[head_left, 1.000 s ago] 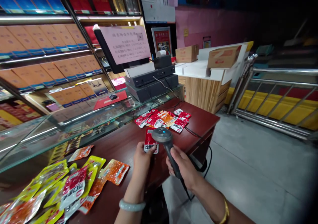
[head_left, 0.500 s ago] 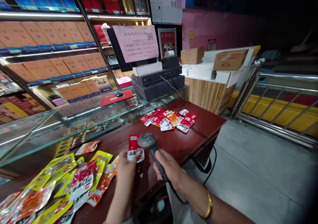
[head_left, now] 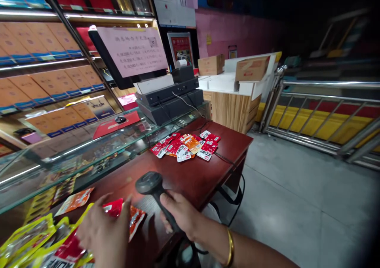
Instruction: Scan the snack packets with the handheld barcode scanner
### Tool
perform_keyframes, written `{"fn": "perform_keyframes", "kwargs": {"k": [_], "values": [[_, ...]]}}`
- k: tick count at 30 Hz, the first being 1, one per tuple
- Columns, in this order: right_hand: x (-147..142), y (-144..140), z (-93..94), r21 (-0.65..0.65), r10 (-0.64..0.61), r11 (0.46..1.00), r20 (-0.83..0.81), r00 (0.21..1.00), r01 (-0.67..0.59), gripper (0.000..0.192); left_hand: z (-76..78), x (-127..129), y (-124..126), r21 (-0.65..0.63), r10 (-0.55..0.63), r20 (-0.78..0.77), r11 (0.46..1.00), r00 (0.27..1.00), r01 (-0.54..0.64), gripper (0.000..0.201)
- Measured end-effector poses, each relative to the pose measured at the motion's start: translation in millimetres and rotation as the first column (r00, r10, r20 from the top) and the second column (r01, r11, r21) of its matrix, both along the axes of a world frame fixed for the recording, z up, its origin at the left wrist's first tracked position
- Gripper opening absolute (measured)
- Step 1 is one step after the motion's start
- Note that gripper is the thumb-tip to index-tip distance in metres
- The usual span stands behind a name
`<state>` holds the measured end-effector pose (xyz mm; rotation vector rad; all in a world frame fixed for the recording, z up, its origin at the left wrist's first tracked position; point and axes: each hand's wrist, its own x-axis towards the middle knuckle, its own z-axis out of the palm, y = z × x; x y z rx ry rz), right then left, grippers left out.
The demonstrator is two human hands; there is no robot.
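Note:
My right hand (head_left: 179, 212) is wrapped round the handle of a black barcode scanner (head_left: 150, 183), whose head points left and down over the table. At the lower left, my left hand (head_left: 103, 228) is over a heap of snack packets, blurred, with thumb and fingers apart. A red packet (head_left: 113, 207) shows between the thumb and fingers; whether they touch it is unclear. Nearest the fingers lie another red packet (head_left: 71, 247), yellow-edged packets (head_left: 28, 232) and an orange packet (head_left: 75, 200). Farther along the table is a second heap of red, white and orange packets (head_left: 190, 143).
A glass display counter (head_left: 74, 149) runs along the left, bearing a cash drawer with a printer (head_left: 170, 105) and a monitor (head_left: 130, 54). The scanner's cable (head_left: 237, 212) hangs off the dark red table (head_left: 228, 137). Metal railings (head_left: 311, 117) stand at the right.
My left hand has moved left from in front of the scanner to the near heap, its fingers now spread. The scanner is still in my right hand. The view has shifted right.

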<state>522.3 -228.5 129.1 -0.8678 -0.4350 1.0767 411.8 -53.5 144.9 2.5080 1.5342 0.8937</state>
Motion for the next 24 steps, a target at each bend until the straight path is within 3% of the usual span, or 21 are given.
{"fn": "perform_keyframes", "kwargs": {"k": [7,10,13,18,24], "values": [[49.1,-70.3,-11.4,-0.049,-0.323,0.946,-0.021,0.946,0.322,0.061,-4.9,135.3,-77.5,-0.073,-0.401,-0.168,0.916,0.901,0.394,0.041],[67.7,-97.7,-16.0,-0.089,-0.459,0.886,-0.049,0.887,0.454,0.060,-7.3,179.9,-109.5,-0.081,-0.523,-0.245,0.850,0.816,0.521,0.033],[83.1,-119.0,-18.9,-0.127,-0.567,0.819,-0.031,0.823,0.560,0.058,-7.9,214.7,-134.9,-0.059,-0.576,-0.284,0.808,0.766,0.586,0.038],[97.6,-141.2,-19.9,-0.174,-0.638,0.755,0.030,0.770,0.632,0.061,-12.6,246.1,-153.5,-0.060,-0.574,-0.337,0.804,0.746,0.592,0.044],[99.5,-143.4,-21.3,-0.174,-0.633,0.758,0.039,0.774,0.629,0.063,-14.1,246.1,-150.9,-0.111,-0.528,-0.328,0.845,0.783,0.523,0.048]]}}
